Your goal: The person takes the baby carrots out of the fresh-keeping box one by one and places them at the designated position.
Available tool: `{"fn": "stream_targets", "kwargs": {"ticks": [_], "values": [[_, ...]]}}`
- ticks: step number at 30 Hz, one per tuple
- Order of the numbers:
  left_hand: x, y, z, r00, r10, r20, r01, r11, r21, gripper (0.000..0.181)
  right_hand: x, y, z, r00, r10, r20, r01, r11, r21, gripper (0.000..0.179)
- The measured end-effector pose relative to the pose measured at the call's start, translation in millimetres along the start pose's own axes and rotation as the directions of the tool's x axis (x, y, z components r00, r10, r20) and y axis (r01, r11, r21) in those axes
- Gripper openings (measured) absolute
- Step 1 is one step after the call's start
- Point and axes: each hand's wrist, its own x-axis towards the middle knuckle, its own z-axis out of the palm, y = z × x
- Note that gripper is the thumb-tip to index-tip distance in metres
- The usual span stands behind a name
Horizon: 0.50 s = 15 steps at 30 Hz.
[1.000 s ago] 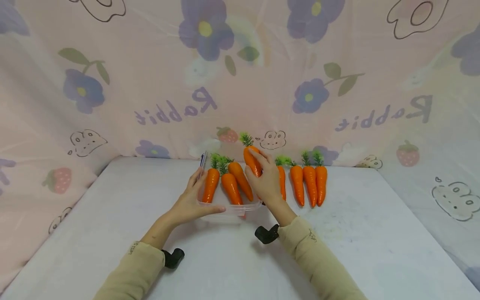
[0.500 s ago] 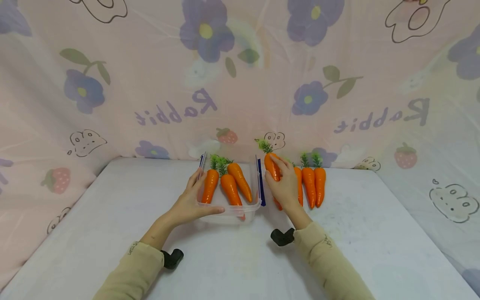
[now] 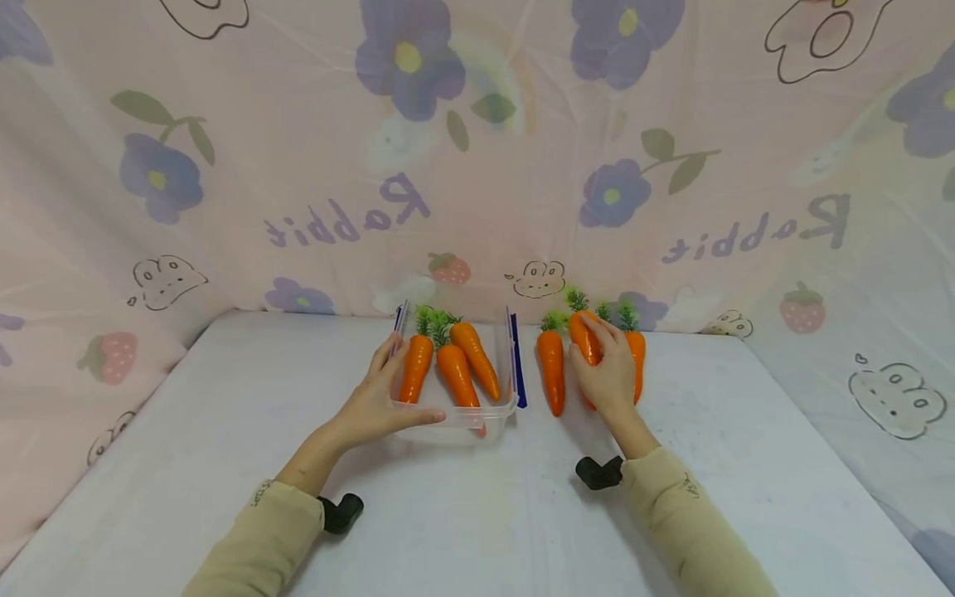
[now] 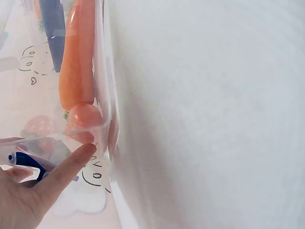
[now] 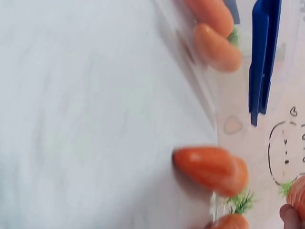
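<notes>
My left hand [image 3: 373, 402] holds a clear plastic food container [image 3: 455, 412] at its near left corner. The thumb lies along the front rim and the fingers are at the left side, by a blue clip [image 4: 28, 162]. Inside lie three orange carrots [image 3: 470, 361] with green tops. My right hand [image 3: 608, 369] pinches another carrot [image 3: 584, 332], its leafy top pointing away; in the right wrist view a fingertip [image 5: 289, 214] shows against this carrot [image 5: 298, 195]. The held carrot overlaps the row on the table, and the hand partly hides those carrots.
Right of the container, a carrot [image 3: 550, 369] lies on the white table [image 3: 462, 514]; another carrot [image 3: 637, 365] shows beyond my right hand. A blue clip [image 3: 518, 365] hangs off the container's right side. Behind the table hangs a printed cloth [image 3: 492, 182].
My right hand has moved right, carrying the carrot from over the container's right side to above the carrots on the table. My left hand and the container stay in place.
</notes>
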Motion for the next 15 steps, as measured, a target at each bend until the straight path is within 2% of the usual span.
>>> {"fn": "stream_targets", "kwargs": {"ticks": [5,15], "values": [[0.7,-0.2,0.3,1.000,-0.003,0.003,0.003,1.000,0.003,0.120,0.7,10,-9,1.000,0.004,0.007,-0.003,0.999,-0.036,0.046],[0.3,0.8,-0.6,1.000,-0.012,0.003,0.012,1.000,0.004,0.119,-0.7,30,-22,0.998,0.035,-0.043,-0.038,0.997,-0.065,0.046]]}}
